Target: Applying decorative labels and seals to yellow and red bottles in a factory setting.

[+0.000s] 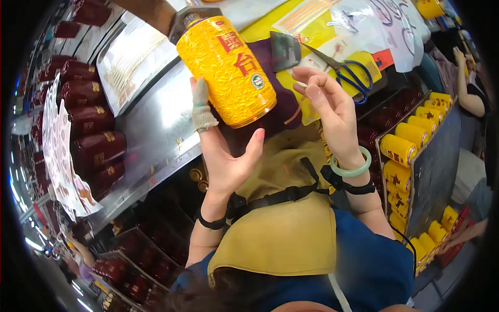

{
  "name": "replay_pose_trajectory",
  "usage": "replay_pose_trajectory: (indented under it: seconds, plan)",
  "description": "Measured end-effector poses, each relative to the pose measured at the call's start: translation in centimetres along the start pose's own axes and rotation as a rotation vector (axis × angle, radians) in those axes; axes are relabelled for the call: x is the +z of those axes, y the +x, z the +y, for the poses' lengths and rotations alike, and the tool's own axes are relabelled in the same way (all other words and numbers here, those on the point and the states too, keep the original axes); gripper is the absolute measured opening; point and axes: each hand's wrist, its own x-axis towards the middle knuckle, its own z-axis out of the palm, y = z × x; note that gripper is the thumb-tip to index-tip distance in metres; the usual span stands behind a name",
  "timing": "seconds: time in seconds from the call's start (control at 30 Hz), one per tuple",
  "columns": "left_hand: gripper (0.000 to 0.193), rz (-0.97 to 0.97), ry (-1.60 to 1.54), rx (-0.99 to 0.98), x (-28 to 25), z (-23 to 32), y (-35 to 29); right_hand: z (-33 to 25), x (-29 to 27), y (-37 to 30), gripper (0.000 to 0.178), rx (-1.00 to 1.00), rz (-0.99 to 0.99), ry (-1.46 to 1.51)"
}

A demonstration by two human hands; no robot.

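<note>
A bright yellow bottle [226,73] with an embossed surface, red characters and a dark faceted cap [195,18] leans at a slant over the table edge. My left hand [223,156] is against its lower left side, the fingers partly hidden behind it and the thumb standing away. Knitted cloth covers a finger of that hand. To the right of the bottle, my right hand [332,106] is raised with loosely bent, parted fingers, and I see nothing held in it. Scissors [345,73] with dark blue handles lie just beyond it, beside a dark grey flat piece [286,51].
Dark red cloth [283,106] lies beneath the bottle. Printed sheets [138,62] and clear plastic [358,23] cover parts of the metal table [156,143]. Dark red bottles [93,119] stand at the left; yellow bottles [399,148] fill a crate at the right. Another person's arm [470,99] shows far right.
</note>
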Motion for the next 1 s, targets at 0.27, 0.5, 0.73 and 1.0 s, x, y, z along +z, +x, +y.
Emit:
replay_pose_trajectory:
  seconds: [0.27, 0.5, 0.73, 1.0]
  plan:
    - [0.104, 0.014, -0.31, -0.26, 0.2, 0.2, -0.1, 0.7, 2.0, -0.7, 0.011, 0.096, -0.053, -0.035]
    - [0.104, 0.019, -0.256, -0.293, 0.7, -0.1, 0.0, 0.2, 2.9, -0.4, 0.009, 0.115, -0.083, 0.085]
    - [0.104, 0.072, -0.352, -0.318, 1.1, 0.8, 0.2, 0.5, 3.0, -0.6, 0.009, 0.048, -0.11, 0.051]
    - [0.104, -0.044, -0.074, -0.322, 0.2, -0.7, -0.7, 0.0, 3.3, -0.9, 0.01, -0.012, -0.108, -0.167]
